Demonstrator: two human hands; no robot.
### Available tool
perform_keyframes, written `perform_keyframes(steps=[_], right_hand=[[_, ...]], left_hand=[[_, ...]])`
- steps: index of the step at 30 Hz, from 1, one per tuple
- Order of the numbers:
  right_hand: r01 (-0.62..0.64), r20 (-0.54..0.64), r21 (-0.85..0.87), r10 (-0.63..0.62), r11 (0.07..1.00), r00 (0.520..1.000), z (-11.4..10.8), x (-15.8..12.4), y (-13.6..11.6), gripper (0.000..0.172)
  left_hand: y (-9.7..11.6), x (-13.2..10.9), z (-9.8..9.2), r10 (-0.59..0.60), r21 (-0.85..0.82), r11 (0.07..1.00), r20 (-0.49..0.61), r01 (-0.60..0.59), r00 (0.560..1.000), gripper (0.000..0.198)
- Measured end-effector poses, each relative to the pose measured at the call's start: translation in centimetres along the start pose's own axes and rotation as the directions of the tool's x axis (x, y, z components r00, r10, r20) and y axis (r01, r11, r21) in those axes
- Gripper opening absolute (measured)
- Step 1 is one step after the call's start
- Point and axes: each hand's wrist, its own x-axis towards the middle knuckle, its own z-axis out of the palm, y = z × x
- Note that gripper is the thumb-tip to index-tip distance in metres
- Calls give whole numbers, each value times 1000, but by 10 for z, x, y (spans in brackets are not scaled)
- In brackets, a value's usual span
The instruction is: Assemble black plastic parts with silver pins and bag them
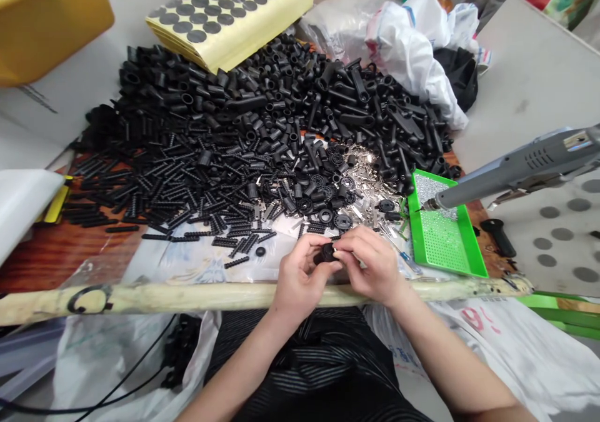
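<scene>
Head view: left hand (300, 282) and right hand (370, 266) pinch a black part (325, 254), seemingly plastic.

Assembly wkshp; loose black plastic parts (225, 134) heaped on bench (28, 259); green perforated tray (443, 228), adhesive pad sheets (229, 15) alongside

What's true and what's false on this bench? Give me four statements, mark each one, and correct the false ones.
The left hand and right hand hold a small black plastic part between them. True.

The right hand grips the grey glue gun. False: it is apart from both hands, its nozzle over the green perforated tray.

Small silver metal pieces lie near the tray. True.

The sheets of black adhesive dots sit inside the yellow plastic bin. False: they lie at the far edge of the heap of black plastic parts.
</scene>
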Motion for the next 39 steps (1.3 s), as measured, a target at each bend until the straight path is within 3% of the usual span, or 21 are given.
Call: perform_keyframes(steps=[4,10,15,21,28,31,35,39], right_hand=[[55,71,30,-57,998,996,-7,2,4,12],[-159,-5,133,161,978,987,-2,5,-8,11],[-284,-1,216,291,934,957,6,3,-11,14],[-171,-45,154,180,973,983,8,0,-8,10],[-266,-88,217,290,939,953,13,-4,-8,12],[-204,-120,145,222,968,968,14,-8,-5,13],[-29,-34,51,31,998,999,8,-6,4,14],[-78,62,92,73,993,995,2,1,4,11]], left_hand=[[8,4,-1,-67,-91,993,56,72,996,23],[13,2,-3,-29,-112,993,74,37,997,23],[16,2,-3,-30,-93,995,92,38,995,18],[17,4,-5,-26,-97,995,107,37,994,19],[5,1,-3,107,142,984,41,-112,993,18],[3,2,-2,73,146,986,36,-77,997,18],[8,7,-2,-42,-17,999,60,43,997,20],[10,9,-3,-54,-40,998,85,58,995,20]])
